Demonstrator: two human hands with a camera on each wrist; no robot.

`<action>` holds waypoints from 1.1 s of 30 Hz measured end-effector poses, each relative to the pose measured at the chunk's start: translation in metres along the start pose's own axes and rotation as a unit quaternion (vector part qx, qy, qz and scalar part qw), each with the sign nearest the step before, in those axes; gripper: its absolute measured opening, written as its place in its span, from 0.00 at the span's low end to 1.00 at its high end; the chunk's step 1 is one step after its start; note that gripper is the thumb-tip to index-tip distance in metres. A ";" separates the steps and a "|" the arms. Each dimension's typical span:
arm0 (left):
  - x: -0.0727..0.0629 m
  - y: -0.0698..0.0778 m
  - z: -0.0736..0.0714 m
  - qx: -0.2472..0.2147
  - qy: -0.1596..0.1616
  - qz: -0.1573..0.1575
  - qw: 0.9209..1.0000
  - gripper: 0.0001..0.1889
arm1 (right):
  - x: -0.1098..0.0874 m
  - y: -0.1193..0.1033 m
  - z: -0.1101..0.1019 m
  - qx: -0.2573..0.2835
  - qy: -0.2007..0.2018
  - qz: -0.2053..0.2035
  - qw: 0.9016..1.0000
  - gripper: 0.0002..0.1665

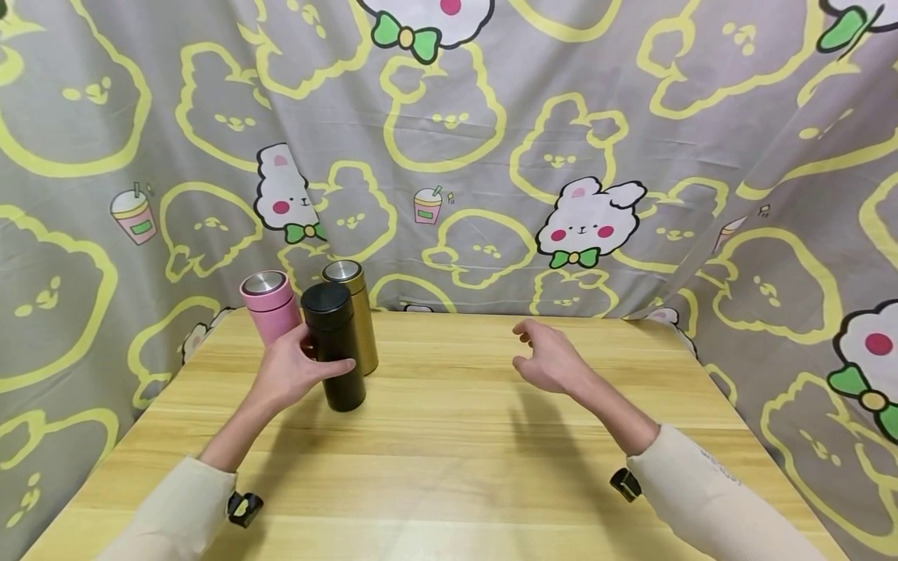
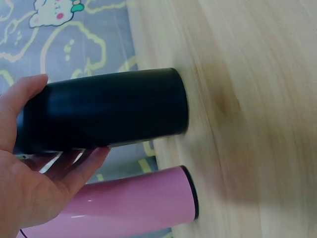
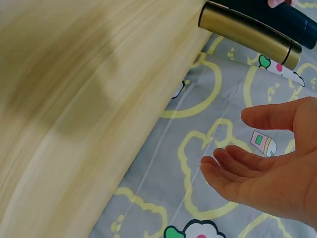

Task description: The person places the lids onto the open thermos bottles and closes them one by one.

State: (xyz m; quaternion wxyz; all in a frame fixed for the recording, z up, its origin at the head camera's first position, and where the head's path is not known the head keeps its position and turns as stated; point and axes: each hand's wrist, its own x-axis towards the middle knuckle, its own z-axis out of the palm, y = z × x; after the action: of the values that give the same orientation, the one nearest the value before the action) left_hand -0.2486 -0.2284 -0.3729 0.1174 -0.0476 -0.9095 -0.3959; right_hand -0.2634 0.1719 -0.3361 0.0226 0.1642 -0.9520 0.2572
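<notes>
My left hand (image 1: 291,370) grips a black thermos bottle (image 1: 337,343) around its side, thumb in front and fingers behind. The black bottle stands close to upright over the left part of the table. Just to its left is a pink thermos bottle (image 1: 270,312) with a steel-topped lid, partly covered by my hand. Behind the black one, a gold thermos bottle (image 1: 361,312) overlaps it. In the left wrist view the pink bottle (image 2: 143,203) stands on the table beside my fingers. Over the table's right side hovers my right hand (image 1: 550,358), holding nothing, its fingers relaxed and thumb apart.
The wooden table (image 1: 435,452) spans the lower view, its back edge meeting a grey curtain (image 1: 477,273) printed with yellow outlines and white rabbits. Curtain also hangs along the left and right. Each sleeve carries a black wrist device, such as the right one (image 1: 626,484).
</notes>
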 end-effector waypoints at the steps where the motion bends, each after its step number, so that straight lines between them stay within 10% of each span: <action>1: -0.001 -0.001 0.000 0.001 0.003 -0.001 1.000 0.36 | 0.000 0.001 0.000 0.000 0.000 0.002 1.000 0.29; 21: -0.005 -0.005 -0.007 0.037 -0.027 -0.004 0.999 0.38 | -0.004 0.014 0.010 0.013 0.001 0.023 1.000 0.30; 26: -0.007 -0.007 -0.008 0.038 -0.124 -0.013 0.991 0.38 | -0.006 0.019 0.014 0.015 0.011 0.031 0.999 0.30; 33: -0.015 -0.011 -0.009 0.069 -0.264 -0.075 0.959 0.24 | -0.004 0.032 0.020 0.025 0.038 0.029 0.999 0.18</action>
State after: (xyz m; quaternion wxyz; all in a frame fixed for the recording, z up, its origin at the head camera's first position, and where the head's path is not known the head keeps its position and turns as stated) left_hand -0.2346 -0.2426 -0.3784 -0.1538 -0.0737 -0.9343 -0.3131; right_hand -0.2691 0.1894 -0.3689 0.0472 0.1269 -0.9481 0.2878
